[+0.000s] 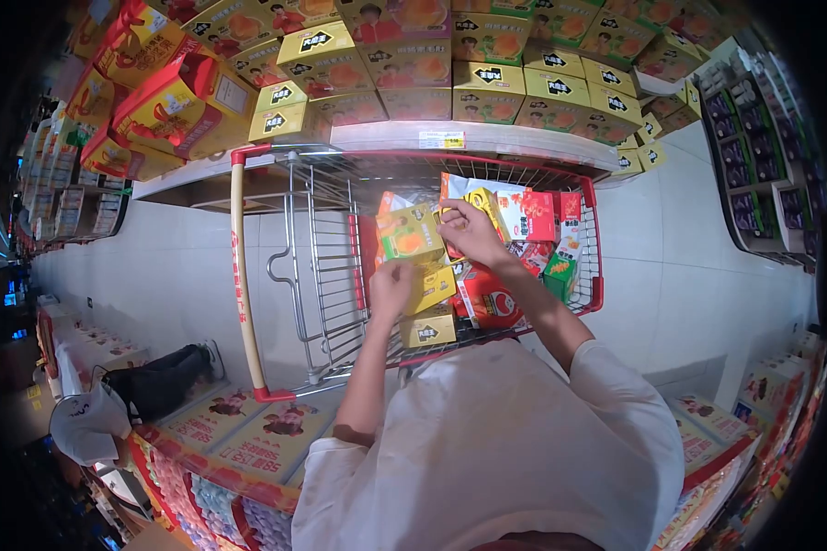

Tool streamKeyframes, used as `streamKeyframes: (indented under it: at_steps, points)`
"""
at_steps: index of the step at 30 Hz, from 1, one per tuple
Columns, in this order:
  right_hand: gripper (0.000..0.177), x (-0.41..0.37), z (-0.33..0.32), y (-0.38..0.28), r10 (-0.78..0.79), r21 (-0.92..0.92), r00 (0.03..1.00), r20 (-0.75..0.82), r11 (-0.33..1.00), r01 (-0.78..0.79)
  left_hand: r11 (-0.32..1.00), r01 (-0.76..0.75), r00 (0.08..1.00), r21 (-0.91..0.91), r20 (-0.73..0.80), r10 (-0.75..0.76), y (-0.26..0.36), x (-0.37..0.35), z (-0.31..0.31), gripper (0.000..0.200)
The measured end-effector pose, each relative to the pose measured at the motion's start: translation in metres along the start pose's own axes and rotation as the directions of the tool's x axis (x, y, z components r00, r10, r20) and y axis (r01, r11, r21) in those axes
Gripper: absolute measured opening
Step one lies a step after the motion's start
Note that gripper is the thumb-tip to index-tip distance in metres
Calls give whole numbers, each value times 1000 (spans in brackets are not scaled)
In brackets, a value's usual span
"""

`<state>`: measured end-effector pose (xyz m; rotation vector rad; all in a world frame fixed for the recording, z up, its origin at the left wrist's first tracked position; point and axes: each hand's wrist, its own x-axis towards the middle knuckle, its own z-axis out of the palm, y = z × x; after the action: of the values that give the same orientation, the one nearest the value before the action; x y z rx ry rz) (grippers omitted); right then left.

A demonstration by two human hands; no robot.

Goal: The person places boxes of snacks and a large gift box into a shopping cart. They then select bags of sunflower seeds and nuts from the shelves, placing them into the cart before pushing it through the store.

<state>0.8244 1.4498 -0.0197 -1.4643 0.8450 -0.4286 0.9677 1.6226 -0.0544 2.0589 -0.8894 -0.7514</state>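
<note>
Over the shopping cart's basket, a yellow-green carton (410, 233) with an orange fruit picture is between my two hands. My left hand (390, 292) is closed on its lower left edge, beside another yellow box (430, 288). At the carton's right edge my right hand (471, 231) bends its fingers around the side; the fingertips are partly hidden. Beneath and right of the hands lie red packets (489, 296), a red box (539, 217) and a green-ended box (559, 274). One more yellow carton (429, 329) with a black diamond label sits at the basket's near side.
The shopping cart (248, 275) has its cream handle at the left. Beyond it stands a shelf (524, 142) stacked with yellow cartons (489, 92), with red gift boxes (179, 110) at its left. Behind me are display boxes (239, 427). A person in a cap (92, 422) is at lower left.
</note>
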Motion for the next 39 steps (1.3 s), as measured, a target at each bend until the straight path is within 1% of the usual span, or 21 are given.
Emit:
streamKeyframes:
  at_steps: [2, 4, 6, 8, 10, 12, 15, 16, 17, 20, 22, 23, 24, 26, 29, 32, 34, 35, 36, 37, 39]
  points:
    - [58, 11, -10, -23, -85, 22, 995, -53, 996, 87, 999, 0, 1000, -36, 22, 1, 37, 24, -16, 22]
    - [69, 42, -24, -52, -204, -54, 961, -187, 979, 197, 975, -161, 986, -155, -55, 155, 67, 68, -30, 30]
    - [76, 65, -41, -110, -372, -138, 882, -289, 928, 346, 947, -275, 959, -163, -120, 258, 132, 102, -62, 38]
    - [82, 97, -61, -157, -502, -194, 789, -356, 865, 463, 902, -395, 906, -176, -238, 350, 179, 147, -85, 59]
    - [75, 123, -70, -196, -608, -266, 664, -436, 792, 550, 833, -531, 820, -156, -343, 458, 226, 183, -104, 60]
    - [65, 142, -71, -232, -584, -147, 685, -436, 797, 585, 786, -532, 835, -314, -350, 425, 279, 196, -117, 55]
    - [61, 136, -66, -261, -559, -88, 752, -350, 819, 567, 740, -398, 877, -543, 10, 480, 289, 245, -136, 53]
    - [61, 133, -64, -264, -550, -91, 777, -306, 829, 552, 720, -416, 875, -556, -30, 483, 291, 244, -136, 51]
    - [59, 134, -61, -263, -531, -57, 775, -343, 835, 547, 700, -433, 872, -568, -69, 484, 292, 243, -135, 49]
    - [61, 143, -58, -248, -682, -217, 600, -418, 717, 663, 582, -443, 852, -682, -117, 511, 282, 224, -135, 48]
    - [62, 114, -55, -254, -579, 195, 736, -351, 723, 662, 511, -466, 844, -722, -189, 502, 270, 204, -135, 48]
    - [62, 98, -54, -259, -659, 67, 647, -385, 679, 731, 510, -457, 846, -729, -180, 501, 265, 191, -136, 48]
    - [61, 87, -55, -260, -653, 203, 667, -359, 643, 738, 497, -469, 845, -730, -206, 494, 267, 168, -135, 46]
    - [64, 69, -53, -249, -718, 249, 599, -354, 545, 800, 432, -474, 814, -768, -195, 546, 259, 139, -130, 47]
    - [52, 11, -42, -223, -586, 155, 726, -360, 730, 666, 494, -491, 836, -717, -230, 498, 233, 84, -106, 55]
    - [69, -10, -51, -143, -368, 100, 884, -289, 906, 411, 657, -413, 896, -631, -151, 417, 180, 53, -70, 55]
    - [62, -22, -44, -92, -213, 104, 923, -321, 960, 258, 788, -207, 970, -580, -17, 242, 151, 36, -45, 60]
    - [63, -29, -39, -72, -168, 162, 943, -286, 962, 221, 819, -142, 982, -556, 22, 186, 130, 31, -30, 61]
    - [63, -35, -35, -53, -79, 294, 965, -249, 944, 153, 859, -1, 995, -512, 82, 50, 114, 25, -19, 63]
    - [64, -40, -30, -37, -14, 442, 980, -199, 891, 103, 869, 9, 993, -495, 104, 49, 92, 22, -6, 65]
    - [62, -47, -23, -13, 117, 408, 972, -206, 913, -23, 814, 154, 982, -560, 180, -62, 61, 13, 12, 64]
